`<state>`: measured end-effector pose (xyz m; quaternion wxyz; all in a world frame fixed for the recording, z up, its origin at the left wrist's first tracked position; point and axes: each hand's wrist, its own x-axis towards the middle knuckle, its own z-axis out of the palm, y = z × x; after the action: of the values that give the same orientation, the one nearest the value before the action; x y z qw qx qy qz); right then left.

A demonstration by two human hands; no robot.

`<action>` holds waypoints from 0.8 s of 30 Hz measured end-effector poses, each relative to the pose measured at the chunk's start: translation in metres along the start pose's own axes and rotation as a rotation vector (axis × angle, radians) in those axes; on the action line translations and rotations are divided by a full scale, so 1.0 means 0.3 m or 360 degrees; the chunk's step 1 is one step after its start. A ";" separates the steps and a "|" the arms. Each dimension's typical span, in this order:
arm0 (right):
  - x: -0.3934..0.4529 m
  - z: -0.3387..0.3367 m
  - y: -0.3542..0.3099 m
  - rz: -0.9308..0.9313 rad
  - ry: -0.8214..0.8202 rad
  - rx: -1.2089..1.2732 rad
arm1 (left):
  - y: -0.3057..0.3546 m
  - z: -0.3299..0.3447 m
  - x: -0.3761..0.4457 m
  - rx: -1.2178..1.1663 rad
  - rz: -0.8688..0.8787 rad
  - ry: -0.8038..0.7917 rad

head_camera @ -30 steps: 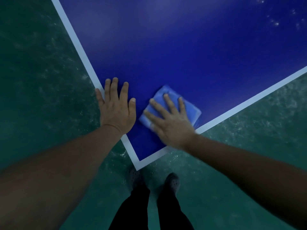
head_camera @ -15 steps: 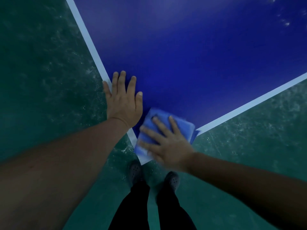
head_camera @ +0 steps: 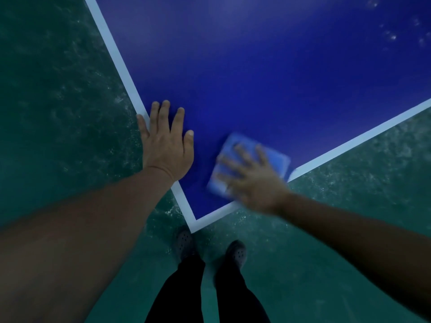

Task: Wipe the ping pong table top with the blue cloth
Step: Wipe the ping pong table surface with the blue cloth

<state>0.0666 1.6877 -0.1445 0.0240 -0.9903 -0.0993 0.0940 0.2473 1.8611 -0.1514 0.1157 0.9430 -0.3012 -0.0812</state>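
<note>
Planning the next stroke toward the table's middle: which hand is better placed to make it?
The right hand: it lies flat on the blue cloth near the corner. The left hand rests flat on the table top at its white edge, holding nothing.

R hand (head_camera: 254, 183) flat on blue cloth (head_camera: 268, 157), L hand (head_camera: 166, 148) on table top (head_camera: 256, 78).

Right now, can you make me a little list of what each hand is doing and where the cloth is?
left hand: flat on the table top, fingers straight, by the white edge line
right hand: blurred, fingers spread, pressing the blue cloth
blue cloth: folded, on the table top near the corner
table top: dark blue
feet: on the green floor
</note>
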 end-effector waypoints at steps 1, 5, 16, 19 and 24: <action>0.007 -0.014 0.102 0.0356 0.0025 0.0022 | 0.001 -0.001 -0.001 0.0017 0.0000 -0.0005; -0.011 -0.074 0.393 0.1676 0.0143 0.0366 | 0.010 -0.012 -0.001 0.0072 0.0000 -0.0051; -0.095 -0.009 0.275 0.1118 0.0064 0.0157 | 0.016 0.003 0.003 0.0325 -0.0002 -0.0122; -0.166 -0.038 0.462 0.1737 0.0072 0.0358 | 0.030 -0.014 0.004 0.0393 -0.0036 -0.0200; -0.047 -0.020 0.341 0.1248 0.0092 0.0263 | 0.143 -0.028 -0.007 0.0250 -0.0099 0.0041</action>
<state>0.0739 1.5844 -0.1428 0.0686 -0.9501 0.2948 0.0757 0.2241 1.8297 -0.1316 0.0427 0.9591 -0.2756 -0.0489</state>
